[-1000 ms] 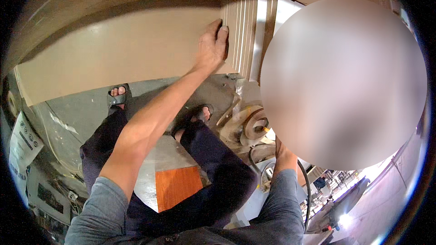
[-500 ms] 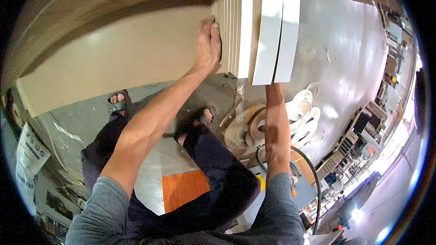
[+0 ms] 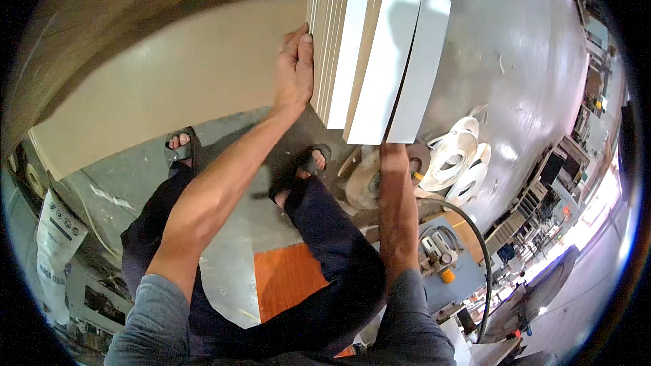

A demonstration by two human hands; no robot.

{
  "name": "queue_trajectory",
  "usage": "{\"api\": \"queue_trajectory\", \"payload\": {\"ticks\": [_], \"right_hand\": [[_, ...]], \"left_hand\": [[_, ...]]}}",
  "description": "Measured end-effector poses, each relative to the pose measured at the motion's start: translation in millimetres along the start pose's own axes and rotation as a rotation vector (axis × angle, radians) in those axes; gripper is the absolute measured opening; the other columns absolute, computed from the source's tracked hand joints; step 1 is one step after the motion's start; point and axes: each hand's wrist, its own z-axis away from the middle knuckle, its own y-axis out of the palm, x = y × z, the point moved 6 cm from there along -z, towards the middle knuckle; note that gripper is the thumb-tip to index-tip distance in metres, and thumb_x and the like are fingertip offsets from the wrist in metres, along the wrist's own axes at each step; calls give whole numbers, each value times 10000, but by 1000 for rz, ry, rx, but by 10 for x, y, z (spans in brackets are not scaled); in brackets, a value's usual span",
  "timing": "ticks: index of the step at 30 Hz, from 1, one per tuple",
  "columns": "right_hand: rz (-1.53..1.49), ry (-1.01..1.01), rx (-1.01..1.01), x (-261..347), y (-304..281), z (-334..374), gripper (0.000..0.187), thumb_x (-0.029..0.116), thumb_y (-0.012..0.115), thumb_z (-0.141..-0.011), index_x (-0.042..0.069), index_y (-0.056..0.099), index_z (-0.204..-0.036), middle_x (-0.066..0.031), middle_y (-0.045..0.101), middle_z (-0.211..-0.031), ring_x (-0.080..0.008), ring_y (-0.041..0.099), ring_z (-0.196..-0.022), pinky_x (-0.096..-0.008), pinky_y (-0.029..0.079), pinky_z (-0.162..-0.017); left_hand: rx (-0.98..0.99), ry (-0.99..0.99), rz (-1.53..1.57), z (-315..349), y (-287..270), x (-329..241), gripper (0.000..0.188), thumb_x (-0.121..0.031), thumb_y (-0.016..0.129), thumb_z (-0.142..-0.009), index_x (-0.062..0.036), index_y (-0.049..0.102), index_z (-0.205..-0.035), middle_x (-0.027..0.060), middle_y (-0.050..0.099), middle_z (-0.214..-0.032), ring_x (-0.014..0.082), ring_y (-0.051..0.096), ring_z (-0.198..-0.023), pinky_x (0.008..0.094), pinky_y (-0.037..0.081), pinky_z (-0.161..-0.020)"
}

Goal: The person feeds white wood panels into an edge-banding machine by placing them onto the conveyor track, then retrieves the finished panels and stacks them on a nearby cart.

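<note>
A stack of flat boards [image 3: 385,61] with white edges and brownish faces stands on edge at the top centre, leaning a little. Against its left side presses my left hand [image 3: 296,71], fingers and thumb held along the outermost board. My right forearm [image 3: 399,210] reaches up to the stack's near end. Beyond the wrist, the boards hide my right hand, so its fingers do not show. The white-edged boards on the right sit slightly apart, with a dark gap between two of them. To the left of my left hand spreads a large brown sheet [image 3: 169,68].
Coils of pale edge strip [image 3: 454,159] lie on the grey floor right of my right forearm. Nearer me are a grey machine [image 3: 451,264] with a gauge and a black hose [image 3: 483,257]. An orange-brown board [image 3: 288,278] lies by my legs. Workshop shelving lines the far right.
The board stack has shifted left and toward me, tilting more, with both arms moving along with it. More of the machine and hose shows beside my right arm.
</note>
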Motion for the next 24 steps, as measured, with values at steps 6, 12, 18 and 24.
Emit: {"api": "queue_trajectory", "payload": {"ticks": [6, 12, 18, 24], "right_hand": [[-22, 41, 12, 3, 230, 271, 480, 360, 487, -1036, -10, 496, -1341, -149, 632, -1225, -282, 618, -1081, -458, 515, -924], [-14, 85, -21, -94, 146, 552, 482, 358, 483, -1036, -12, 485, -1345, -151, 635, -1215, -283, 622, -1072, -457, 518, -919], [-30, 112, -2, -105, 265, 724, 484, 356, 479, -1037, -14, 474, -1350, -153, 637, -1206, -284, 625, -1063, -456, 522, -914], [-45, 137, 14, -187, 292, 908, 487, 355, 476, -1038, -15, 462, -1354, -155, 640, -1196, -286, 628, -1054, -454, 525, -909]], "left_hand": [[3, 8, -58, 199, -325, 81, 524, -381, 478, -1047, 58, 586, -1312, 225, 592, -1218, 302, 562, -1152, 411, 449, -1009], [-17, -100, 122, 381, -307, 142, 541, -425, 548, -1013, 54, 636, -1251, 230, 615, -1184, 297, 595, -1107, 394, 473, -964], [-25, -92, -9, 336, -495, 46, 534, -397, 649, -962, 95, 650, -1169, 215, 661, -1099, 267, 623, -1042, 362, 489, -916], [-120, -387, 188, 870, -555, 114, 622, -412, 671, -947, 150, 563, -1191, 187, 665, -1044, 222, 620, -973, 343, 493, -877]]}}
